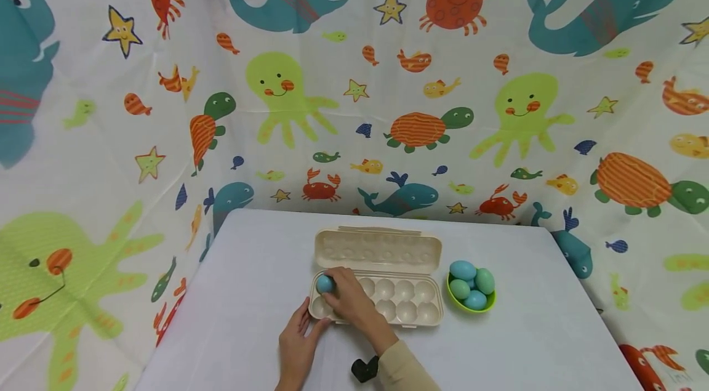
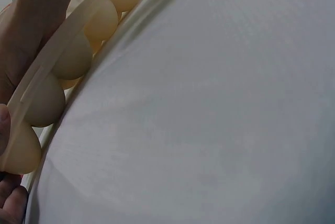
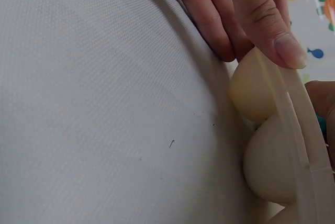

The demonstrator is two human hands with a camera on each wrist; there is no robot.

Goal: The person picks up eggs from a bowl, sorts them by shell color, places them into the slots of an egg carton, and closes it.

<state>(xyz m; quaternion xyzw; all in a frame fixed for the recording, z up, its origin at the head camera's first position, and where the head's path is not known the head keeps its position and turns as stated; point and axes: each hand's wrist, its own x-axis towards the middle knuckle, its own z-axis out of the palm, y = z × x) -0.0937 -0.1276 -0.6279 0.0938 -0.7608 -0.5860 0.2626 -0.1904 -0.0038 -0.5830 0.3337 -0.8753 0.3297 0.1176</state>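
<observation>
Probably seating blue egg pinched in right hand, lower-middle frame, gripping carton with left hand; next, gotta let go gently

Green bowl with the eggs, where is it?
In the head view, the green bowl sits on the table to the right of the open egg carton, with blue and green eggs in it.

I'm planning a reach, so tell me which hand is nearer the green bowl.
Right. The right hand is at the blue egg, left of the green bowl; the left hand holds the egg carton near its left corner, farther away.
</observation>
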